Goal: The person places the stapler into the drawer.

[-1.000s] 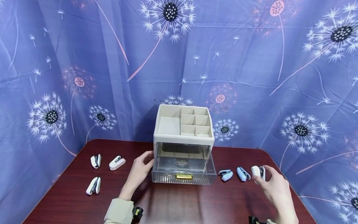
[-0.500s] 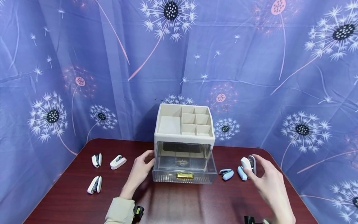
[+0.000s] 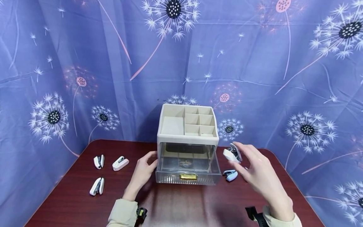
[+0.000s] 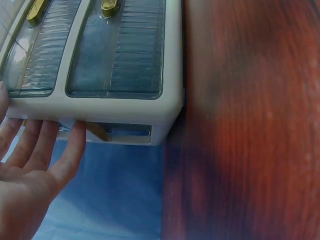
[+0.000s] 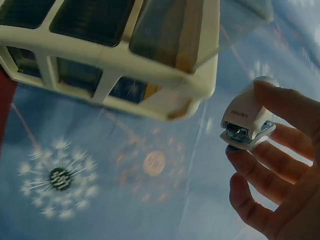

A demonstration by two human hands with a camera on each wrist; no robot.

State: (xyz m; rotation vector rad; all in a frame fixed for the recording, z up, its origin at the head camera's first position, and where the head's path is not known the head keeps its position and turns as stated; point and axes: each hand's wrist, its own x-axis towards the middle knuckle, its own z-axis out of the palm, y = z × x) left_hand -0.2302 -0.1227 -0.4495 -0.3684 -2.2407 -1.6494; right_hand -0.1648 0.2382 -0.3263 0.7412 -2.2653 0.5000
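My right hand (image 3: 262, 171) pinches a small white stapler (image 3: 232, 154) between thumb and fingers, up in the air to the right of the desk organizer (image 3: 187, 139). The right wrist view shows the stapler (image 5: 247, 112) with its dark metal end facing the camera. The organizer's clear top drawer (image 3: 188, 179), with a gold handle (image 3: 188, 177), stands pulled out; nothing is visible in it. My left hand (image 3: 143, 173) rests against the organizer's left side. In the left wrist view its fingers (image 4: 70, 150) are extended along the cream side wall (image 4: 115, 110).
Several staplers lie on the dark red table (image 3: 71, 201). White staplers (image 3: 99, 161) are on the left; a light blue stapler (image 3: 230, 175) is on the right, and another there is mostly hidden behind my right hand. A blue dandelion-patterned curtain (image 3: 127, 78) hangs behind.
My right hand has lifted the white stapler from the right side of the table and carried it left and up, near the organizer. The left hand has stayed in place.
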